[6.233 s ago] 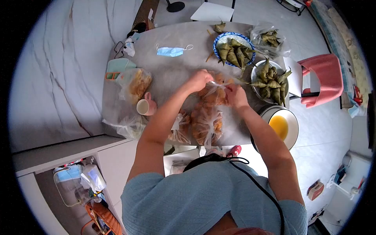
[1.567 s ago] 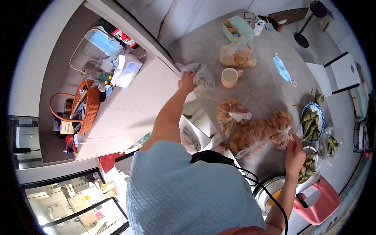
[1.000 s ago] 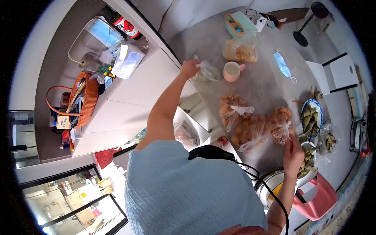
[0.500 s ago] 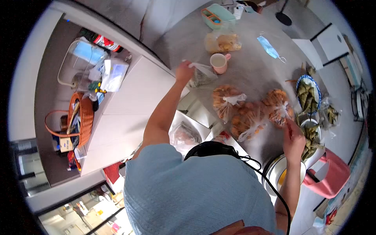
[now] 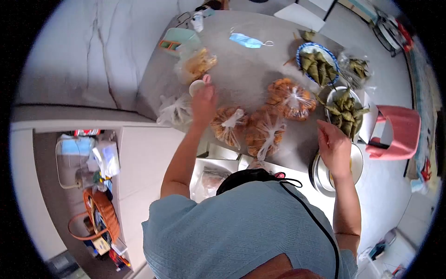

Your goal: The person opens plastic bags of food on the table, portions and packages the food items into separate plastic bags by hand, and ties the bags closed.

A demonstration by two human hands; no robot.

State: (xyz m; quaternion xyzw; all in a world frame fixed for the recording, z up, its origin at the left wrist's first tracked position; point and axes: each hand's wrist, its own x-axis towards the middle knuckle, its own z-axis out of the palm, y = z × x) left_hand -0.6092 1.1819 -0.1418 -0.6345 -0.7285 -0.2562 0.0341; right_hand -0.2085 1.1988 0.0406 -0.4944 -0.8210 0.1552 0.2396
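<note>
My left hand [image 5: 204, 108] is over the table beside the pink mug [image 5: 196, 87], covering part of it; its fingers are blurred. A knotted white plastic bag [image 5: 175, 110] lies left of that hand. Three clear knotted bags of brown fried food, a left one [image 5: 229, 124], a middle one [image 5: 265, 132] and an upper right one [image 5: 290, 98], rest between my hands. My right hand [image 5: 335, 146], empty with loosely bent fingers, is above the edge of the white bowl [image 5: 356, 162], just below the bowl of leaf-wrapped bundles [image 5: 344, 111].
A blue-rimmed bowl [image 5: 304, 48] holds more leaf bundles, with a bagged bundle [image 5: 357, 67] beside it. A blue mask [image 5: 246, 40], a bag of yellowish food [image 5: 199, 64] and a green box [image 5: 181, 38] lie farther back. A pink-draped chair [image 5: 402, 132] stands right.
My left hand has let go of the white plastic bag and moved over to the mug. My right hand has come away from the right food bag. The view has turned towards the right.
</note>
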